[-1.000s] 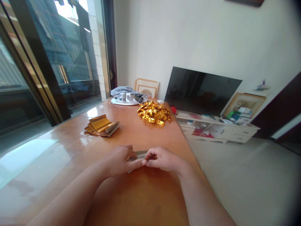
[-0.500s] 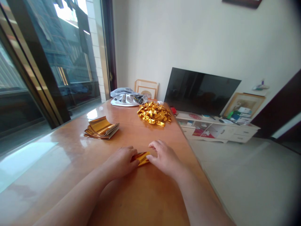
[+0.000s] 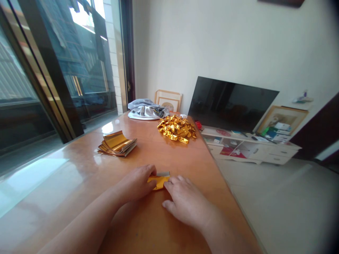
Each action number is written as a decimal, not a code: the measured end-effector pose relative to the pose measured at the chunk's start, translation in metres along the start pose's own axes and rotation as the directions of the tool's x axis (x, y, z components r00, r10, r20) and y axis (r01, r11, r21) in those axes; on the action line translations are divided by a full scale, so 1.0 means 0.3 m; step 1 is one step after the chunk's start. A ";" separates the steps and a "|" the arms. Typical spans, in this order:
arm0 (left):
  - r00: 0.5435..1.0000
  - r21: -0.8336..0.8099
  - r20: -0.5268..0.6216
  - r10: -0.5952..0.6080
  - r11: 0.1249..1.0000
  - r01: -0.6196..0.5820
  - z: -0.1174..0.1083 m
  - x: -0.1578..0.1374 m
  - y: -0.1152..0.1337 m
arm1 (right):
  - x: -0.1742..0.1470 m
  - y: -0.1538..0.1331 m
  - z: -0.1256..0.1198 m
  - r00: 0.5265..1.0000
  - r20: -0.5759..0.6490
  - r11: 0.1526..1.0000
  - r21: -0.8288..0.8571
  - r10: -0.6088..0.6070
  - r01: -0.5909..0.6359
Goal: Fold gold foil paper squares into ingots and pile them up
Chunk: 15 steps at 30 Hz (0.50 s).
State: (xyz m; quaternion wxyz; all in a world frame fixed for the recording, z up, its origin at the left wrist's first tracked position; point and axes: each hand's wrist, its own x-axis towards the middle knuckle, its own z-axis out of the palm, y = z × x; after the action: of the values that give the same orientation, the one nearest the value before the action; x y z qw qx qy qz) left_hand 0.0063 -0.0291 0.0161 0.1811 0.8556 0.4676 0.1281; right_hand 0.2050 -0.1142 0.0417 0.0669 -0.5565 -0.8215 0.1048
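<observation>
A folded strip of gold foil paper (image 3: 160,182) lies on the wooden table in front of me, with a pale underside showing along its far edge. My left hand (image 3: 140,180) has thumb and fingers closed on the strip's left end, covering that part. At the right end, the fingertips of my right hand (image 3: 185,199) touch the strip's edge, while its thumb sticks out to the side, off the paper. Farther off to the left sits a stack of gold foil sheets (image 3: 118,144), its top sheet curling up. A heap of folded gold foil pieces (image 3: 177,128) rests near the table's far end.
Bundled grey and white cloth (image 3: 145,110) lies at the far end of the glossy table (image 3: 148,218). Beyond the table's right edge are a low white cabinet (image 3: 261,151) and a large television (image 3: 230,104). Sliding glass doors (image 3: 79,60) stand on the left.
My right hand has come down and nearer, its thumb leaving the strip and its fingertips now at the edge. The strip's pale underside shows more. My left hand stays on it.
</observation>
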 end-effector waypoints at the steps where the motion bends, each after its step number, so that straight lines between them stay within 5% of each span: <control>1: 1.000 -0.004 0.005 -0.005 1.000 0.005 -0.003 0.000 -0.001 | -0.002 -0.003 -0.001 1.000 0.000 1.000 -0.006 0.001 -0.001; 15: 0.999 -0.054 0.010 0.049 0.997 -0.049 0.009 0.001 -0.022 | 0.000 0.001 0.005 1.000 0.007 0.999 0.041 0.006 -0.007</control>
State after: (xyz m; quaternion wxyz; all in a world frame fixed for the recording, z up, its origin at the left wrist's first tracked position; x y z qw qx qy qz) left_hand 0.0025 -0.0259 0.0108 0.2033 0.8624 0.4420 0.1402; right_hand 0.2050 -0.1141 0.0402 0.0750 -0.5573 -0.8176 0.1238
